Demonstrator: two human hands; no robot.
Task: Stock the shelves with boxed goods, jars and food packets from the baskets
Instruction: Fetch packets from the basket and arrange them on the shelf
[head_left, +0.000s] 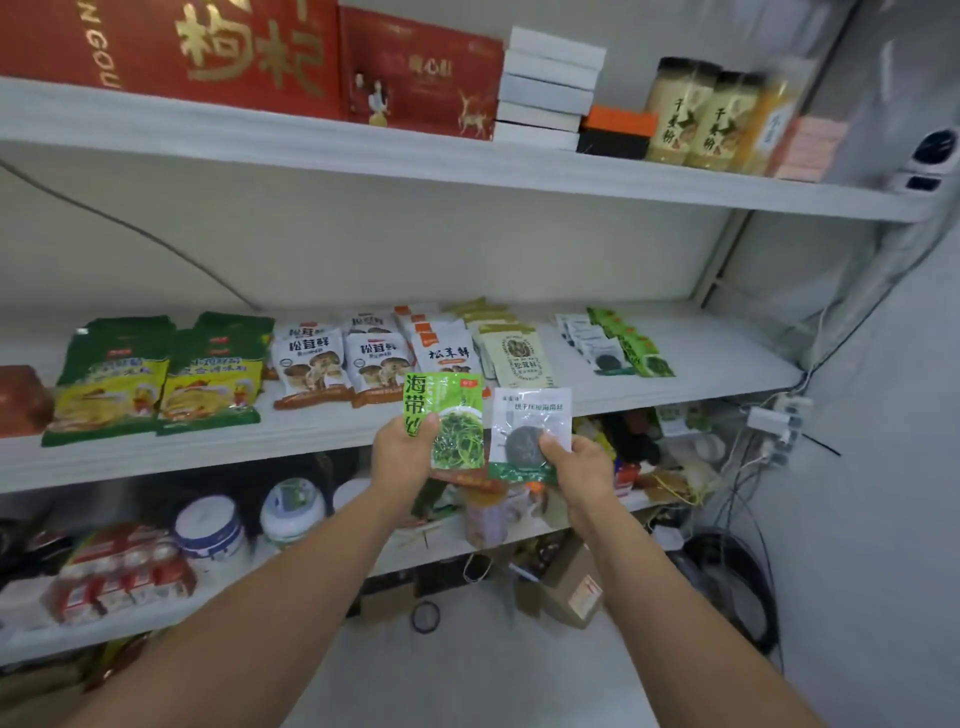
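Your left grip pinches one green packet and your right grip one clear packet, both held just before the middle shelf, not yet on it. Each seems to belong to the green row or white row at the shelf's right. Lay each flat, label up, overlapping the row's front packet. Count: two packets, one per grip; two rows; five white boxes stacked above.
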